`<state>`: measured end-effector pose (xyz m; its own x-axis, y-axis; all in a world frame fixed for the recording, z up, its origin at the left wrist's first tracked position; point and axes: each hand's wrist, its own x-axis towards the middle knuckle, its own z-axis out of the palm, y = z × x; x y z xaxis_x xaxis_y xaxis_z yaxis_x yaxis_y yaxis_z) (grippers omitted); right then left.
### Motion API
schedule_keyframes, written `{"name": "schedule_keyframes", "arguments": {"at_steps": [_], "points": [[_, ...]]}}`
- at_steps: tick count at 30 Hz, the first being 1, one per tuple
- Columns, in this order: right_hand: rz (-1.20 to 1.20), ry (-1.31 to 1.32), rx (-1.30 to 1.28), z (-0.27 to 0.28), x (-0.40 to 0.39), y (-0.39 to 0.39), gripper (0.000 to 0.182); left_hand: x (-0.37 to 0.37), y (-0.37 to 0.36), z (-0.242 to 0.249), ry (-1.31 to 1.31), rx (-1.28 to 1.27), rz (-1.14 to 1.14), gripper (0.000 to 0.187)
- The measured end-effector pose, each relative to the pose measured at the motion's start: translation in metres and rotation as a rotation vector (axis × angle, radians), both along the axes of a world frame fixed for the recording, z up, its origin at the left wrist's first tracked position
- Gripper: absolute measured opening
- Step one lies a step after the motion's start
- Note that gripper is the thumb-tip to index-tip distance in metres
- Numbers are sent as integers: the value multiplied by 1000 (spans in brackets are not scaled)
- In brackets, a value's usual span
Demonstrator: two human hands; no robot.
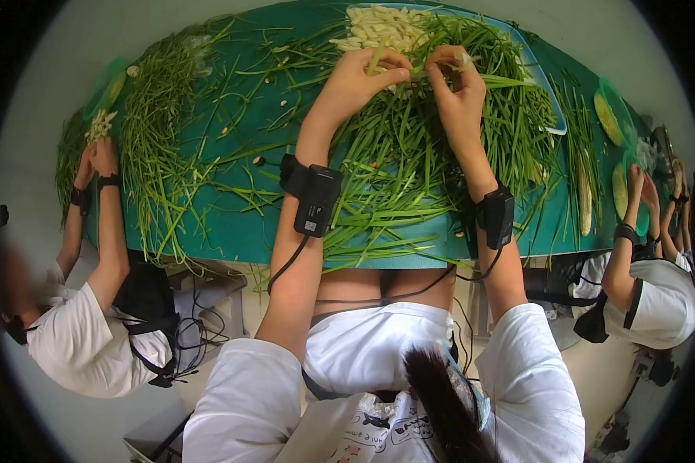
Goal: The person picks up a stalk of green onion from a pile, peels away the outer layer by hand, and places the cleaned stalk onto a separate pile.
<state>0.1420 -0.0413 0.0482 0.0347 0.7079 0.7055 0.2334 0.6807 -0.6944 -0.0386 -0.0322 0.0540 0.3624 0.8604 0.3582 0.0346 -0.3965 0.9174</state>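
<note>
Above the heap at the table's far side, my left hand [359,83] pinches a green stalk [418,74] between thumb and fingertips. Close on its right, my right hand [459,96] has its fingers curled on the same greens, and a small pale tip shows by its fingertips. Long, thin green leaves that look like chives [510,116] lie in a thick pile under and around both hands. Just beyond my left hand is a heap of pale, short pieces [382,29], like peeled cloves, on a blue-rimmed tray [552,104].
Loose leaves and pale scraps are scattered over the green table [243,166]. Another heap of greens [158,116] lies at the left. A co-worker's hands [100,158] hold pale pieces there. At the right are green mesh bags [608,116] and another co-worker's hands [642,189].
</note>
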Motion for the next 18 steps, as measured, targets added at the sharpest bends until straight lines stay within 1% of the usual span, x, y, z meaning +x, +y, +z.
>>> {"name": "schedule_keyframes", "arguments": {"at_steps": [5,7,11,13,18], "points": [[5,-62,-12,-2,1,2,7,-1,-4,5,28,-13,45,24],[-39,-86,-1,-1,0,1,8,0,-5,7,-64,-23,52,27],[-29,-119,48,6,0,-3,9,-1,1,0,-21,14,79,27],[-78,-285,131,8,0,-4,10,-1,4,-2,5,46,65,26],[-62,-210,125,3,-3,-2,10,-3,-1,3,-30,28,46,24]]}}
